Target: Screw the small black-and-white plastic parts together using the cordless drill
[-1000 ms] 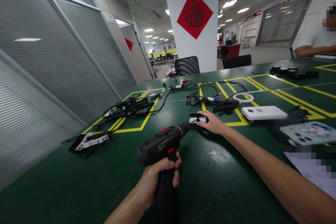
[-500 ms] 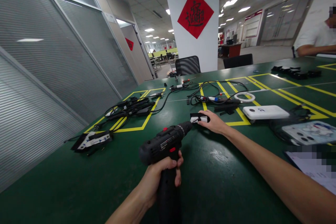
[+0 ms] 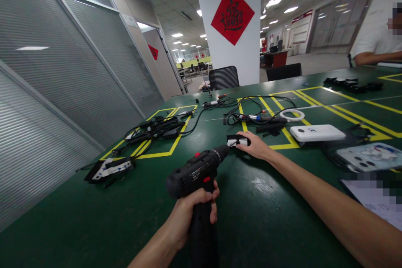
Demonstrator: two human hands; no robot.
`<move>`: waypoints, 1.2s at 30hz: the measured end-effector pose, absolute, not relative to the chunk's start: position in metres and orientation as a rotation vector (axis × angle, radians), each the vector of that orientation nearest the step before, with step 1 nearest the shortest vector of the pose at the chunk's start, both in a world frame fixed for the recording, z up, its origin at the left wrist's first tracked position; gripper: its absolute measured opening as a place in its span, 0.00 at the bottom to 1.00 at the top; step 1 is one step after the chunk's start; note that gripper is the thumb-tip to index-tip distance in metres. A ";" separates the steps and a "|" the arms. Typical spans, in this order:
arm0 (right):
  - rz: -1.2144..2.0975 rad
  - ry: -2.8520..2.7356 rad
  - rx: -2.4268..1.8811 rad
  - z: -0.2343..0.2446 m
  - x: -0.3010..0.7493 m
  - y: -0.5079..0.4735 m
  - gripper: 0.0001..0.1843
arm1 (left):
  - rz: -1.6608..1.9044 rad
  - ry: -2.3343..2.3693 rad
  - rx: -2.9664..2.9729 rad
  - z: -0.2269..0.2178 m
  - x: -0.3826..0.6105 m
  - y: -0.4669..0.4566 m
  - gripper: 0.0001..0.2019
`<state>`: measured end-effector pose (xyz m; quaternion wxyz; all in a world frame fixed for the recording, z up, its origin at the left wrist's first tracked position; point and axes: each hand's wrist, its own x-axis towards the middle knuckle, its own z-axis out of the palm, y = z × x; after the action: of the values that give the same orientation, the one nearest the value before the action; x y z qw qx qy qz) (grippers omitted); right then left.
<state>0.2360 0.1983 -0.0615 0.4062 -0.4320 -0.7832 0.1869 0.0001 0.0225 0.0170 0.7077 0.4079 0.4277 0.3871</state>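
Note:
My left hand [image 3: 191, 205] is wrapped round the grip of a black cordless drill [image 3: 196, 171] with red buttons. Its chuck points forward and right, with the tip by a small black and white part [image 3: 238, 141]. Whether the bit touches that part I cannot tell. From the right, my right hand [image 3: 253, 145] pinches the part between thumb and fingers and holds it on the green table [image 3: 245, 217]. The lower end of the drill runs out of view at the bottom.
Black cables [image 3: 160, 127] lie tangled on the left, near a black and white piece [image 3: 109, 168]. Further right are a white power bank [image 3: 317, 133], a phone [image 3: 370, 157], a white ring [image 3: 292, 114] and black parts [image 3: 353, 85]. Another person [image 3: 375, 46] sits at the far right.
Hardly anything differs. The view has shifted very slightly, while both hands, the drill and the small part keep their places.

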 end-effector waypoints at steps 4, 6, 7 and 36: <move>0.446 -1.982 -1.087 -0.062 0.236 0.198 0.26 | 0.870 0.943 0.901 0.017 0.001 0.023 0.10; 0.443 -1.985 -1.081 -0.062 0.236 0.198 0.26 | 0.868 0.946 0.905 0.019 0.002 0.022 0.09; 0.443 -1.986 -1.077 -0.062 0.236 0.198 0.26 | 0.868 0.949 0.910 0.020 0.002 0.022 0.09; 0.485 -1.970 -1.084 -0.063 0.236 0.200 0.26 | 0.867 0.921 0.904 0.016 0.000 0.023 0.10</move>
<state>0.2360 0.2000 -0.0633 0.4081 -0.4303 -0.7818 0.1925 0.0002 0.0233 0.0156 0.7128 0.4080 0.4153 0.3911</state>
